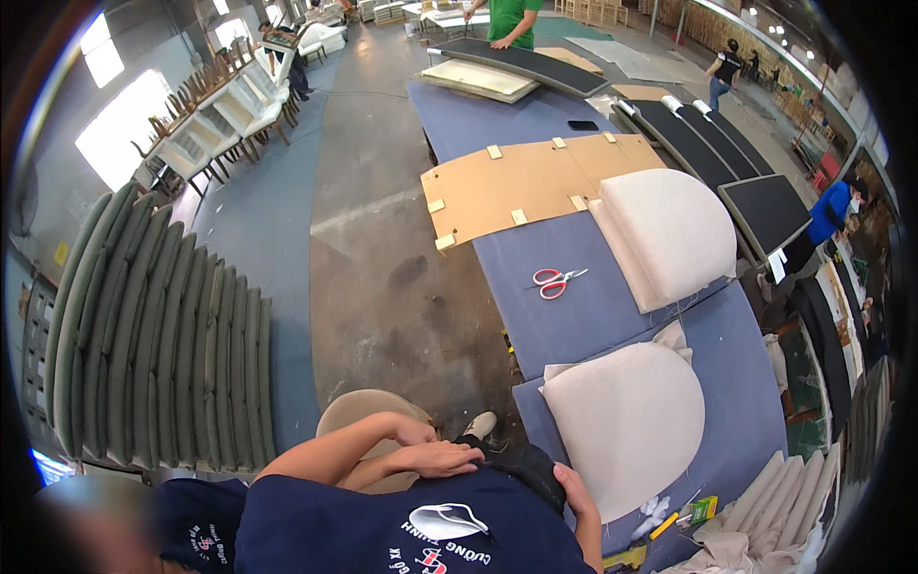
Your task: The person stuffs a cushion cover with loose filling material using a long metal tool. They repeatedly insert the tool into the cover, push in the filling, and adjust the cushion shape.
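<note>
My left hand (pixel 445 460) reaches across my front, its fingers stretched out against black fabric at my waist. Just beyond it is another bare hand (pixel 415 430) with curled fingers, apparently that of a co-worker close on my left. My right hand (pixel 577 492) curls round the edge of a black pouch-like piece (pixel 531 471) at my waist. Nearest on the right, a beige rounded seat cushion (pixel 631 421) lies on the blue-grey tabletop (pixel 545 407). Farther up the table rests a thicker beige cushion (pixel 669 230). Red-handled scissors (pixel 555 281) lie left of it.
A tall pile of grey-green pads (pixel 163 335) stands on the left. A round beige seat (pixel 368 411) is low before me. Brown board (pixel 535 182) with small blocks spans the table. Folded beige pieces (pixel 784 502) and a yellow cutter (pixel 663 526) lie at right. Co-workers stand farther off.
</note>
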`<state>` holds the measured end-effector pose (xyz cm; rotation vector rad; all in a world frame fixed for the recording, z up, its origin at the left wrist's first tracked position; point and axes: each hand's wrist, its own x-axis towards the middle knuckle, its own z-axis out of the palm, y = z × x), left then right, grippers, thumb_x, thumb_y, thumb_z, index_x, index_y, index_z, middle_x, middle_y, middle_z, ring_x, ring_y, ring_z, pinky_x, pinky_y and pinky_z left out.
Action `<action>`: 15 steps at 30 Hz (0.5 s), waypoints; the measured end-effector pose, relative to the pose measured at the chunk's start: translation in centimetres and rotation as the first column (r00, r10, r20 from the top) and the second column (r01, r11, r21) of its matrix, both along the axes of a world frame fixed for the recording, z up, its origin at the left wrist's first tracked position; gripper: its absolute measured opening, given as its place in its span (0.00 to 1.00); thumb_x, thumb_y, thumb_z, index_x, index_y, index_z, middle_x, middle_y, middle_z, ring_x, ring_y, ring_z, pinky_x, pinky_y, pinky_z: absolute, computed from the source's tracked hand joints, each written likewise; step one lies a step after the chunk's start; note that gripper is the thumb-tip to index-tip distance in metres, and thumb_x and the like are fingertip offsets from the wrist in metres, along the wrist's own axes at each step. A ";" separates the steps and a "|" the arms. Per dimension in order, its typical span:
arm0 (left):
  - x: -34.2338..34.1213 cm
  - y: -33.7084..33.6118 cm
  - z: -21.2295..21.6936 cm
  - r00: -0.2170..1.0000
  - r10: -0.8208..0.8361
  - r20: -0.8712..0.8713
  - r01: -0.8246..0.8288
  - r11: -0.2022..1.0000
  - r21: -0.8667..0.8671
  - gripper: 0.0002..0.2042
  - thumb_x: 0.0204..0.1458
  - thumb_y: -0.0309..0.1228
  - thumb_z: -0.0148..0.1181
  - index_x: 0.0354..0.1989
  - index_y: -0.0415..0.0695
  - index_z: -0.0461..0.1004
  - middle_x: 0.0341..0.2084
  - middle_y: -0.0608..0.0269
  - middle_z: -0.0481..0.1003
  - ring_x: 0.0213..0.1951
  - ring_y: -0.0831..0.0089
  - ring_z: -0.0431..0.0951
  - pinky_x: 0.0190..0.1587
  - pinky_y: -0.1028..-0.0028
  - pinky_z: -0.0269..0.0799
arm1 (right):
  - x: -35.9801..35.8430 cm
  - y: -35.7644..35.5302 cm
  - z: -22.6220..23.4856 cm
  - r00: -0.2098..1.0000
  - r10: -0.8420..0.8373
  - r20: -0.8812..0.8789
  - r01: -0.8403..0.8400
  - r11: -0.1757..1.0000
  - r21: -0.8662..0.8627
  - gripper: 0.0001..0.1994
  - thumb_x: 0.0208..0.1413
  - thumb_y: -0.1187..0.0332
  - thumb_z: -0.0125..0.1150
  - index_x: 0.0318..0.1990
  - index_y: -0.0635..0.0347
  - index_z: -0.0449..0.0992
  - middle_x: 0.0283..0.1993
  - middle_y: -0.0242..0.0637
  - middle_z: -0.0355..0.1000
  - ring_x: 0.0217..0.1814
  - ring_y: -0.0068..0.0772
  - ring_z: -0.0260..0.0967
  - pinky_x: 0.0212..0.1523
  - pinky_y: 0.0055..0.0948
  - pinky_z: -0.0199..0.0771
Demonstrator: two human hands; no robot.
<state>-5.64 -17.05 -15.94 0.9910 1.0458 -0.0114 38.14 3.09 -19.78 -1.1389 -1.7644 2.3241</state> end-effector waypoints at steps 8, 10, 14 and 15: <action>-1.2 -2.6 -0.4 0.999 0.027 0.022 -0.022 0.981 -0.192 0.14 0.63 0.37 0.69 0.51 0.41 0.86 0.44 0.69 0.84 0.48 0.72 0.79 0.50 0.64 0.77 | -1.4 0.2 1.6 0.996 0.090 0.028 -0.091 0.996 0.024 0.33 0.74 0.47 0.60 0.69 0.72 0.74 0.66 0.46 0.78 0.69 0.35 0.72 0.71 0.31 0.66; -1.4 -3.7 -0.7 0.999 0.023 0.036 -0.014 0.971 -0.241 0.14 0.62 0.37 0.69 0.51 0.42 0.86 0.44 0.68 0.85 0.48 0.71 0.80 0.51 0.64 0.78 | -2.0 0.1 2.2 0.993 0.115 0.025 -0.116 0.993 0.027 0.33 0.74 0.47 0.60 0.69 0.72 0.74 0.67 0.47 0.78 0.70 0.36 0.72 0.72 0.31 0.66; -1.3 -6.2 -1.3 0.998 -0.022 0.057 0.041 0.938 -0.344 0.13 0.61 0.36 0.71 0.50 0.45 0.86 0.45 0.67 0.86 0.50 0.69 0.83 0.51 0.63 0.79 | -2.7 0.7 3.0 0.981 0.191 0.038 -0.192 0.981 0.036 0.34 0.73 0.46 0.60 0.69 0.71 0.74 0.68 0.49 0.77 0.71 0.37 0.71 0.73 0.32 0.65; -1.5 -6.3 -1.1 0.997 -0.065 0.038 0.074 0.941 -0.332 0.13 0.60 0.36 0.71 0.50 0.46 0.87 0.46 0.67 0.86 0.50 0.69 0.83 0.52 0.63 0.79 | -2.8 0.8 2.9 0.979 0.200 0.044 -0.202 0.978 0.056 0.34 0.73 0.46 0.60 0.69 0.71 0.74 0.69 0.49 0.77 0.72 0.38 0.70 0.73 0.33 0.65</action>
